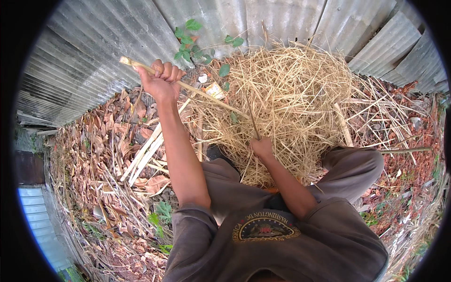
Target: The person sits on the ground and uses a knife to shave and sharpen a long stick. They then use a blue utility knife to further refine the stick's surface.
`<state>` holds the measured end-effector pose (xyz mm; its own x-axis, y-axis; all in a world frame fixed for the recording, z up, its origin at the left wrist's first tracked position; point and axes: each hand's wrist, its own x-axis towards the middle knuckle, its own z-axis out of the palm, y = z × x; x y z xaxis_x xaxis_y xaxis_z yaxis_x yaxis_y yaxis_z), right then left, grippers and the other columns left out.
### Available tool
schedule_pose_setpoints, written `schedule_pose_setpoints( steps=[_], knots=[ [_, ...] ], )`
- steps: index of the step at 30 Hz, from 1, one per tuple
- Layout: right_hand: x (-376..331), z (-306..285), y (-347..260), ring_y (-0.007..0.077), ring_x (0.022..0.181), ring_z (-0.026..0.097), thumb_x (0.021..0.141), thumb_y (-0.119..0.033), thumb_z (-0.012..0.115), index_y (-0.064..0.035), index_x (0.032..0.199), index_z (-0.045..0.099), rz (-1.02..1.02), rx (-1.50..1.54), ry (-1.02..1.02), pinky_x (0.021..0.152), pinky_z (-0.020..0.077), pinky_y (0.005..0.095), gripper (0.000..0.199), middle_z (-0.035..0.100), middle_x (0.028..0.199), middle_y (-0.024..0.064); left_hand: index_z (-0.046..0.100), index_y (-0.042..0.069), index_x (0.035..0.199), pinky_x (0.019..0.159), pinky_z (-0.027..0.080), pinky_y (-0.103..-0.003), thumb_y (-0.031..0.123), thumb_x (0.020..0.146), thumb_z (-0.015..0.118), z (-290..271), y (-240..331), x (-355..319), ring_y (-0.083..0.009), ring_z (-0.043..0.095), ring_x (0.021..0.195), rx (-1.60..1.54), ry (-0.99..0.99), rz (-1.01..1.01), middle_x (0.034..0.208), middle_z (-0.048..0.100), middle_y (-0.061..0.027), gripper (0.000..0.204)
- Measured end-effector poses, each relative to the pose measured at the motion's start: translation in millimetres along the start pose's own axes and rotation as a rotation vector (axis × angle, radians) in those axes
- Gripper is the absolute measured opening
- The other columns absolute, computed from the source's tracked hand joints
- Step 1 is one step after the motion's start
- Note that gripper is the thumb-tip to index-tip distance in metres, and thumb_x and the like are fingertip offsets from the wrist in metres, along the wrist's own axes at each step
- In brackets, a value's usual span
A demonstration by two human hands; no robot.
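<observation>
My left hand [162, 80] is raised at the upper left, its fingers wrapped round a pale, split stick [206, 95] that looks like bamboo. The stick slopes down to the right, over a heap of thin, straw-like shavings [296, 89]. Low in the middle, my right hand [261, 146] is closed on the handle of a knife; the handle is mostly hidden in the fist. Its narrow dark blade [252, 115] points up and away, meeting or crossing the stick near the stick's lower end. Whether the edge touches the stick I cannot tell.
Grey corrugated metal sheets [206, 21] stand along the far side, with a green leafy plant [188, 44] before them. Dry brown leaves [98, 136] and pale split strips [145, 152] lie at the left. My bent legs [354, 171] flank the heap; a pole [406, 150] lies at the right.
</observation>
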<state>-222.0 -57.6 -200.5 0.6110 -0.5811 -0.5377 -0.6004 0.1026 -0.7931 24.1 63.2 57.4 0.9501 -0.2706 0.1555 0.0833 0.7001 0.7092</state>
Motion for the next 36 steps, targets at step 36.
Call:
schedule_pose_setpoints(
  steps=[36],
  knots=[
    [-59, 30, -66, 0.0086, 0.048, 0.035, 0.077, -0.008, 0.060, -0.0056, 0.060, 0.043, -0.362, 0.246, -0.240, 0.045, 0.0310, 0.0305, 0.025, 0.038, 0.052, -0.0009, 0.026, 0.015, 0.057, 0.046, 0.013, -0.028, 0.069, 0.093, 0.023, -9, -50, -10, -0.0118, 0.012, 0.046, 0.060, -0.128, -0.271, 0.050, 0.017, 0.0029, 0.065]
  ],
)
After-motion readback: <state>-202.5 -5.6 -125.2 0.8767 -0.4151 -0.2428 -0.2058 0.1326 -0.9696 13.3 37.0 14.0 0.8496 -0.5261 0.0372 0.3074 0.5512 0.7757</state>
